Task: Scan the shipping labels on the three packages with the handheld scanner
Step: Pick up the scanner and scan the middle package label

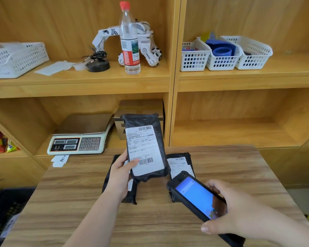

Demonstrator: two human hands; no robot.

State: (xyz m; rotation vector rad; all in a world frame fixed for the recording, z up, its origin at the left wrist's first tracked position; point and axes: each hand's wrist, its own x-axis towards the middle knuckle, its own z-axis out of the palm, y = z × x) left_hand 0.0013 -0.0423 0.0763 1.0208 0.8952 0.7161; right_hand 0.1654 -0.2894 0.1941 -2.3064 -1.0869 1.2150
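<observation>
The left hand (pixel 120 172) grips a black package (pixel 144 147) by its lower left edge, upright above the table (pixel 78 193), shipping label (pixel 144 148) facing the camera (long axis near vertical). The right hand (pixel 239 211) clasps the scanner (pixel 197 197), its top end aimed up-left toward the label.

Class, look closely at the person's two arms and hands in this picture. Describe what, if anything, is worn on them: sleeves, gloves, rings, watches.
Both forearms are bare as far as the picture shows, with no sleeves in view. The left hand and right hand wear no gloves. No ring, watch or bracelet shows on either. The nails are short and plain.
</observation>
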